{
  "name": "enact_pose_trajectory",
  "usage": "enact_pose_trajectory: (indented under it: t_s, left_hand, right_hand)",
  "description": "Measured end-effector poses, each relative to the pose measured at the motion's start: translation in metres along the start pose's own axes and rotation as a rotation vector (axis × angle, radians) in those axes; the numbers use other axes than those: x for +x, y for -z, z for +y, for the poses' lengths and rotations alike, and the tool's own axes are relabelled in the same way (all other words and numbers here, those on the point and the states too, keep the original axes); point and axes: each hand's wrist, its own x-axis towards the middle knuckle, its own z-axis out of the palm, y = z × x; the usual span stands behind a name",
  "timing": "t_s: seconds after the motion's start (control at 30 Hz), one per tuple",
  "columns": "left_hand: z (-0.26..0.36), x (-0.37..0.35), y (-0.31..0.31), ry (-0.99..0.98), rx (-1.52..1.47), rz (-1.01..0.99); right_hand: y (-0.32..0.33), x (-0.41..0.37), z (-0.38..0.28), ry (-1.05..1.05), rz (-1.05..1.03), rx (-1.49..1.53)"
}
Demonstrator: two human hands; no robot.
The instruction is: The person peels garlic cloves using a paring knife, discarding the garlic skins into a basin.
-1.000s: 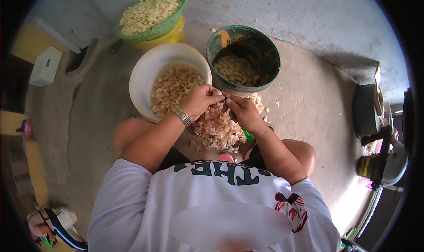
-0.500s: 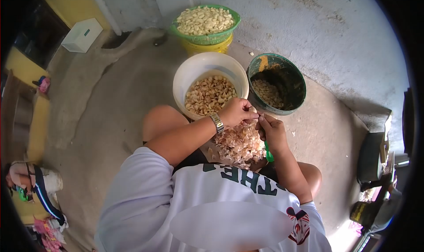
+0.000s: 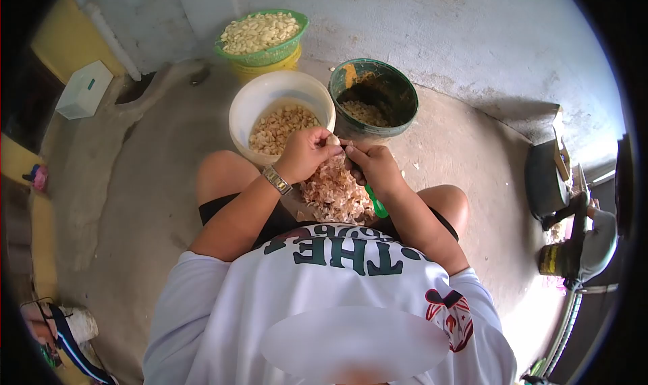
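My left hand (image 3: 305,154), with a metal watch (image 3: 275,180) on its wrist, pinches a pale garlic clove (image 3: 332,141) between thumb and fingertips. Close against it, my right hand (image 3: 374,169) is closed around a small knife with a green handle (image 3: 376,201); its blade is mostly hidden by the fingers. Below both hands a heap of garlic skins (image 3: 337,190) lies between my legs. Just beyond, a white tub (image 3: 241,123) contains unpeeled garlic cloves (image 3: 287,127). A dark green bucket (image 3: 403,115) to its right has more cloves (image 3: 364,112) at the bottom.
A green basket (image 3: 270,53) piled with peeled cloves rests on a yellow container (image 3: 263,69) by the wall. A white box (image 3: 84,91) stands at the far left. At the right edge, another person (image 3: 599,243) is near a dark tub (image 3: 543,179).
The view has swung right, so the containers and my hands appear further left. Both hands stay together at the clove, and more of the green handle shows.
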Motion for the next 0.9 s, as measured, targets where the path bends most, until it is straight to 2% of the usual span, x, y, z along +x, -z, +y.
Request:
enact_pose_trajectory:
  t_s: [0.13,0.3,0.5,0.6,0.7,0.73,0.83,0.9]
  left_hand:
    - [0.008,-0.013,0.000,-0.017,0.004,-0.024]
    - [0.013,-0.018,0.003,0.035,-0.153,-0.087]
    - [0.008,-0.022,0.003,0.158,-0.338,-0.097]
    - [-0.003,-0.024,0.000,0.155,-0.356,-0.057]
    - [-0.009,-0.020,-0.003,0.164,-0.389,-0.058]
    - [-0.010,-0.020,-0.003,0.180,-0.411,-0.060]
    - [-0.016,-0.020,0.001,0.242,-0.648,-0.130]
    - [-0.019,-0.020,-0.001,0.291,-0.596,-0.096]
  right_hand:
    - [-0.004,-0.013,0.000,0.001,-0.013,0.057]
    - [-0.010,-0.026,-0.004,-0.013,0.014,0.062]
    - [-0.009,-0.015,0.006,0.093,0.072,-0.170]
    - [-0.016,-0.011,0.019,0.503,0.217,-0.582]
    - [-0.018,-0.009,0.026,0.491,0.285,-0.564]
    - [-0.016,-0.012,0.017,0.307,0.213,-0.457]
    - [-0.009,-0.014,0.012,0.021,0.095,0.019]
    - [-0.011,-0.014,0.018,0.224,0.191,-0.298]
